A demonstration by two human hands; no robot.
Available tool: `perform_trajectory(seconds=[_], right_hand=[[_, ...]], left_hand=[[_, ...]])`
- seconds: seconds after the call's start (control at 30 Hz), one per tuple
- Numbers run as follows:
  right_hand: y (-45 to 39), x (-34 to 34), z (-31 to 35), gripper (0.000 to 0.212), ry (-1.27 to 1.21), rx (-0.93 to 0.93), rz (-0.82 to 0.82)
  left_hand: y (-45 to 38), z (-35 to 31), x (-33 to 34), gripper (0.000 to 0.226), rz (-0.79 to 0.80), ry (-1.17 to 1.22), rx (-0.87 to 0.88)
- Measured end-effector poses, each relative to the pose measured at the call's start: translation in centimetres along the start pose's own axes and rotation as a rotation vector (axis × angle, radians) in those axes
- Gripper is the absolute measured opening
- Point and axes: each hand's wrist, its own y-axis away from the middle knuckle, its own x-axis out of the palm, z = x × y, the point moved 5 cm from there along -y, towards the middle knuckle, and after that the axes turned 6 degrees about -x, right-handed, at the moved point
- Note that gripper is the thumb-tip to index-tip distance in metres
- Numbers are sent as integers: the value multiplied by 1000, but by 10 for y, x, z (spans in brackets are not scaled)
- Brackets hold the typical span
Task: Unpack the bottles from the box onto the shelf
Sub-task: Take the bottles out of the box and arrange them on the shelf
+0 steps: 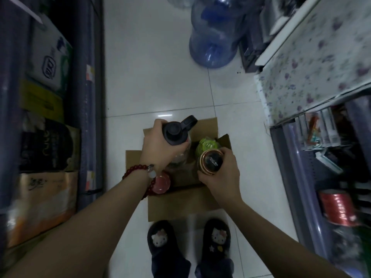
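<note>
**Over the box, both hands hold bottles**

At the middle of the frame, the left hand (158,145) has its fingers wrapped tight around the neck of a clear bottle (180,155) with a black cap and a loop handle. Just to the right, the right hand (220,173) grips a dark bottle (210,162) with a gold ring on its lid. A red bead bracelet (138,177) sits on the left wrist.

Both bottles are above the open brown box (180,203) on the floor. Inside it, a green bottle (207,146) stands at the upper right, and a pink-topped one (161,183) at the lower left, under the left wrist. The box flaps lie spread out flat.

White floor (160,81) is open above the box. A shelf (313,63) with flowered paper runs along the right edge. Packed goods line the left edge. Big blue water jugs (212,37) stand at the top.
</note>
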Motion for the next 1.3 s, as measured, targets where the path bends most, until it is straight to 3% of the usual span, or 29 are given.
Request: perform_trajectory(seconds=[0.37, 0.53, 0.63, 0.73, 0.87, 1.3], right_hand=[[30, -184, 205, 79, -68, -118, -194], [58, -284, 298, 73, -59, -204, -317], [81, -351, 349, 87, -64, -253, -408], [108, -421, 395, 82, -112, -297, -504], [142, -502, 429, 76, -237, -319, -653], [269, -701, 466, 75, -428, -448, -943]], left_hand=[[89, -222, -116, 52, -27, 78, 159], [126, -343, -150, 52, 64, 83, 316], [153, -423, -167, 46, 91, 107, 435], [192, -506, -178, 41, 147, 134, 571], [240, -593, -187, 59, 168, 148, 692], [387, -774, -151, 57, 380, 247, 880]])
